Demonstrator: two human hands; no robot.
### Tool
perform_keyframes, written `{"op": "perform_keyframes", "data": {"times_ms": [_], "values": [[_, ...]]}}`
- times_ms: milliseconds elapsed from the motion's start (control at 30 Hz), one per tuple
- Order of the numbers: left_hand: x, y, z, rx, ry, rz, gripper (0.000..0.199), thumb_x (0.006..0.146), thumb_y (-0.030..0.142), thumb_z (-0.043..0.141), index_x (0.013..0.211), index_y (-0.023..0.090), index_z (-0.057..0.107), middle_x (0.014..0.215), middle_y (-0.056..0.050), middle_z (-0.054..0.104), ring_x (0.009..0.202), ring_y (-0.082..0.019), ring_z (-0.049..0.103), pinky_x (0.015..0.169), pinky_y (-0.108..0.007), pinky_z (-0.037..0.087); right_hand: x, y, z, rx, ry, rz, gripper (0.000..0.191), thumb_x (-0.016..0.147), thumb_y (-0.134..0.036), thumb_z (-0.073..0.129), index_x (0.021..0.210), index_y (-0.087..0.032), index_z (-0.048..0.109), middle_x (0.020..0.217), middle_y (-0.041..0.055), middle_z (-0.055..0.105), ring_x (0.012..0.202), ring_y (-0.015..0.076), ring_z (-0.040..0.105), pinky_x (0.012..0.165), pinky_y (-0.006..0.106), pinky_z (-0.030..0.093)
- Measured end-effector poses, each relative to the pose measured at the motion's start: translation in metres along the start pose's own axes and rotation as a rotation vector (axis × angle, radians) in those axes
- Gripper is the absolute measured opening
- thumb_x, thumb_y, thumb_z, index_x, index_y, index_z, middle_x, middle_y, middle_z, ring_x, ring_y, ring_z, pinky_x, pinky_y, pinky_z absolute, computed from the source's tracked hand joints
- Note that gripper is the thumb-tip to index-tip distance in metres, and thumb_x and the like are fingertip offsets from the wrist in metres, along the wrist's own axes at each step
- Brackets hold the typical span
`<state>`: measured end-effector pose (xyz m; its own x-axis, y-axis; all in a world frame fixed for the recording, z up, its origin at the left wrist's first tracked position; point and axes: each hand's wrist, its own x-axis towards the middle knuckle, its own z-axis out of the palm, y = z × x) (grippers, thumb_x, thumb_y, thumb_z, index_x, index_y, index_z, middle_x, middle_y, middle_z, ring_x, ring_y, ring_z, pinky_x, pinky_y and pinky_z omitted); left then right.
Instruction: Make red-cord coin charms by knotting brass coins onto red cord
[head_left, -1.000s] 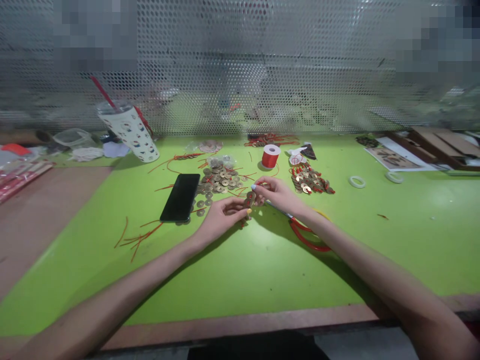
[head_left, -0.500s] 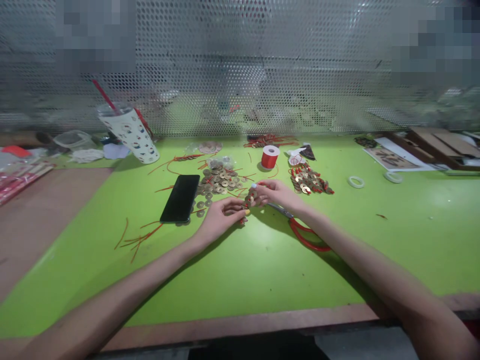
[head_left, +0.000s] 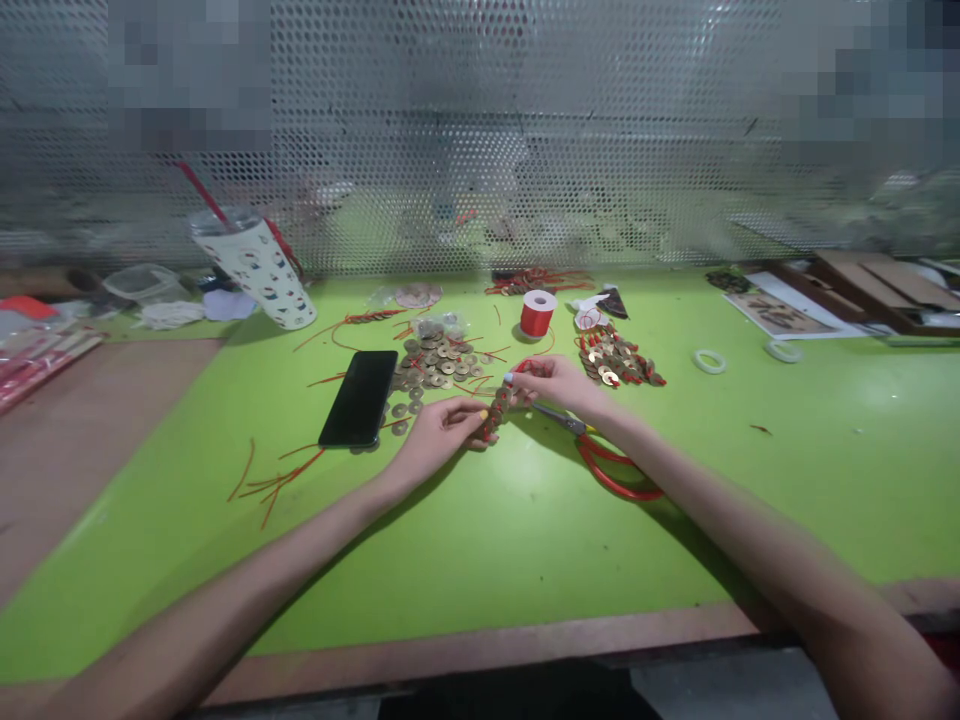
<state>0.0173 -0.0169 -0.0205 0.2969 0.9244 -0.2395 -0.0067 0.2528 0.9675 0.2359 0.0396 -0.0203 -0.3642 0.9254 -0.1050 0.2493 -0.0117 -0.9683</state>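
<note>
A short string of coins [head_left: 499, 405] tied with red cord stretches between my two hands above the green table. My left hand [head_left: 450, 428] pinches its lower end, thumb on top. The upper end is in the closed fingers of my right hand [head_left: 551, 382]. Loose coins [head_left: 439, 360] lie in a pile beyond my left hand, beside a black phone [head_left: 359, 398]. Red-handled scissors [head_left: 611, 460] rest partly under my right forearm. A finished-looking bunch of coins on red cord [head_left: 616, 357] lies to the right, near a red thread spool [head_left: 538, 314].
A patterned cup with a straw [head_left: 259, 268] stands at the back left. Cut red cords [head_left: 281, 478] lie left of the phone. Two pale rings [head_left: 709, 361] are at the right. A perforated metal screen [head_left: 480, 130] rises behind the table.
The coin string now shows as a longer slanting row between my hands. My fingers have shifted slightly along it, and my left thumb has moved up and left.
</note>
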Motion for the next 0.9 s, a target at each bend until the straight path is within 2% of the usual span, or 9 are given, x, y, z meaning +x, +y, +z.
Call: {"op": "perform_keyframes", "data": {"times_ms": [167,400,600,700,800,900], "values": [[-0.001,-0.001,0.001,0.026,0.005,-0.008,0.030,0.074,0.018,0.083,0.100,0.010,0.071,0.095,-0.012,0.077,0.077,-0.020,0.076,0.077,-0.035,0.063,0.001,0.002,-0.002,-0.057,0.025,-0.043,0.024,0.087,-0.041,0.070,0.083,-0.018,0.075,0.075,0.0043,0.075,0.063,0.0146,0.064,0.062,0.028,0.050],[0.002,0.001,-0.001,0.092,0.038,-0.008,0.023,0.073,0.018,0.082,0.093,0.010,0.073,0.089,-0.011,0.077,0.072,-0.018,0.074,0.070,-0.032,0.062,-0.001,-0.005,-0.003,0.056,0.001,-0.048,0.036,0.095,-0.049,0.058,0.085,-0.017,0.072,0.076,0.0040,0.076,0.070,0.0157,0.071,0.068,0.028,0.057],[0.004,0.003,-0.002,0.105,0.027,-0.035,0.018,0.073,0.016,0.080,0.088,0.010,0.072,0.078,-0.008,0.076,0.068,-0.018,0.072,0.065,-0.030,0.060,-0.002,-0.012,-0.015,0.048,0.091,-0.032,0.028,0.092,-0.043,0.065,0.085,-0.016,0.073,0.076,0.0048,0.077,0.069,0.0140,0.071,0.063,0.024,0.055],[0.004,0.005,-0.003,0.149,0.034,-0.024,0.018,0.074,0.019,0.079,0.089,0.011,0.073,0.080,-0.009,0.076,0.070,-0.018,0.072,0.064,-0.030,0.059,-0.003,-0.015,-0.022,0.023,0.144,-0.048,0.026,0.091,-0.038,0.067,0.080,-0.016,0.072,0.073,0.0054,0.077,0.065,0.0137,0.071,0.062,0.024,0.055],[0.002,0.007,-0.003,0.220,0.034,0.009,0.018,0.075,0.022,0.077,0.089,0.012,0.074,0.082,-0.010,0.076,0.071,-0.019,0.071,0.062,-0.030,0.057,-0.003,-0.019,-0.024,0.052,0.206,-0.040,0.024,0.092,-0.035,0.065,0.082,-0.015,0.074,0.076,0.0071,0.078,0.066,0.0147,0.072,0.064,0.025,0.057],[0.000,0.006,-0.003,0.296,0.010,0.054,0.020,0.077,0.026,0.075,0.091,0.013,0.075,0.088,-0.011,0.077,0.074,-0.021,0.070,0.062,-0.031,0.056,-0.003,-0.025,-0.022,0.094,0.215,-0.042,0.029,0.097,-0.036,0.059,0.086,-0.014,0.074,0.081,0.0092,0.079,0.070,0.0152,0.074,0.065,0.025,0.058]]}}
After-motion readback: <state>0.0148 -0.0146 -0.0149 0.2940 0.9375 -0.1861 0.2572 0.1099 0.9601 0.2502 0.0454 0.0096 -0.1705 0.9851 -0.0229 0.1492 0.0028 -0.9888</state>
